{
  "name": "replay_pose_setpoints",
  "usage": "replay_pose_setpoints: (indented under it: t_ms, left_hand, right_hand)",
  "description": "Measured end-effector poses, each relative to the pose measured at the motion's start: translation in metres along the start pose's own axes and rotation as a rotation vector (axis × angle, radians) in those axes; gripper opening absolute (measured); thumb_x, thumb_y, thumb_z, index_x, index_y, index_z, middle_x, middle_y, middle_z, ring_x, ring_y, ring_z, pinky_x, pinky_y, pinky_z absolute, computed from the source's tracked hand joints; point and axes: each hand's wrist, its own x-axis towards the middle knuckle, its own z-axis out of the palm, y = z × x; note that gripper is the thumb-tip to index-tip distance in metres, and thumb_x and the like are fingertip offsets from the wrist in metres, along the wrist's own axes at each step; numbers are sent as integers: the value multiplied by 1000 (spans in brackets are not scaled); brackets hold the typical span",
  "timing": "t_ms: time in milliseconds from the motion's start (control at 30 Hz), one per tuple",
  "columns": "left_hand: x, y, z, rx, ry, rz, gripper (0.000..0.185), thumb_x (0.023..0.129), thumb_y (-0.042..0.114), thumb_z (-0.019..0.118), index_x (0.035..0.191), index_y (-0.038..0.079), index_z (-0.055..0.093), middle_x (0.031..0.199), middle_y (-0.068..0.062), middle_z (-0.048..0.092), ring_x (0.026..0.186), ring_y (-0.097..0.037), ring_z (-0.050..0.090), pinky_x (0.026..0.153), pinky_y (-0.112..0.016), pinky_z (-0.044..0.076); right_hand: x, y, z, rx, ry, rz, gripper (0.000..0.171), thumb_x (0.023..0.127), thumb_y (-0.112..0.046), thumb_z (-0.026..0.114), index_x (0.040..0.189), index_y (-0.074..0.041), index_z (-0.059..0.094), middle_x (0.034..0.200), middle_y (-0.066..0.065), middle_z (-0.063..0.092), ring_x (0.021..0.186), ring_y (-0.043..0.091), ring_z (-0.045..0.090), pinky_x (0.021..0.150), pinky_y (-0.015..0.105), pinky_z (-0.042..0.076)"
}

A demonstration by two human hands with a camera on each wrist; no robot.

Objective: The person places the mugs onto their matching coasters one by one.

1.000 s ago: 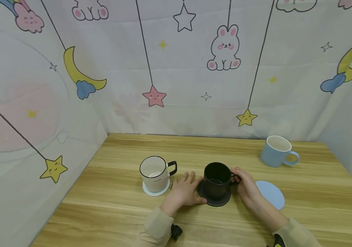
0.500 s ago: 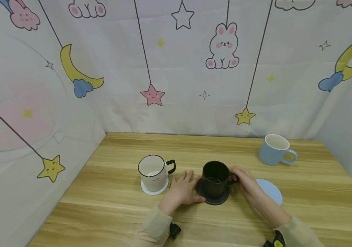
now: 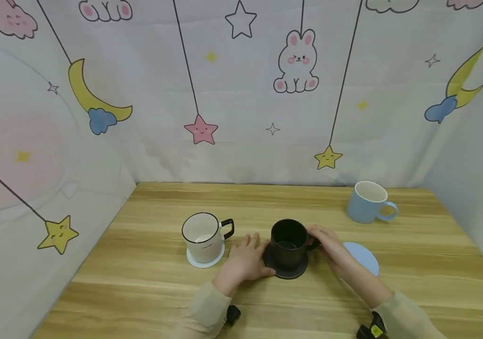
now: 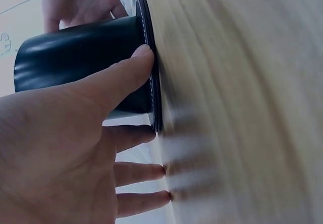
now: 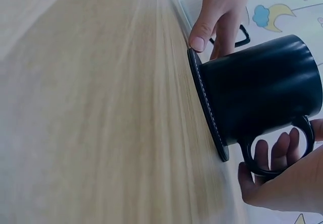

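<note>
Before printed cloth (image 3: 241, 89), wooden table (image 3: 148, 292), black mug (image 3: 289, 252).

- Your eleven o'clock: white mug (image 3: 202, 247) on a pale coaster (image 3: 205, 265)
- Your one o'clock: blue mug (image 3: 361, 207)
- Your two o'clock: blue coaster (image 3: 365, 255)
- Your twelve: patterned cloth (image 3: 241, 94)

The black mug (image 5: 257, 85) looks smooth and slightly glossy; the stitched coaster (image 5: 208, 108) resembles leather, the tabletop (image 3: 140, 292) grained wood.
</note>
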Motion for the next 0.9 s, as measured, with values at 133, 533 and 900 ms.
replay_pose_setpoints:
  t_ms: [133, 533, 900]
  left_hand:
    - [0, 1, 0, 39, 6, 2, 81, 83, 59, 64, 150, 23, 35, 158, -12, 28, 146, -35, 27, 108, -62, 33]
    - [-8, 8, 4, 195, 60, 55, 81, 83, 60, 63, 147, 15, 41, 151, -7, 42, 139, -27, 39, 99, -53, 44]
    - [-13, 8, 8, 242, 158, 106, 70, 84, 59, 62, 132, 8, 57, 130, -5, 59, 121, -23, 55, 88, -45, 50]
  right_hand:
    - [-1, 0, -1, -17, -12, 5, 28, 99, -32, 51, 75, -21, 62, 89, -11, 58, 95, 8, 52, 92, 29, 40]
    - [-8, -1, -4, -45, 50, 41, 23, 99, -37, 52, 102, -15, 57, 88, -13, 60, 91, 6, 57, 90, 30, 41]
    - [-19, -1, -10, -313, 23, -107, 39, 100, -25, 51, 126, 2, 41, 126, 13, 52, 113, 16, 52, 87, 23, 45]
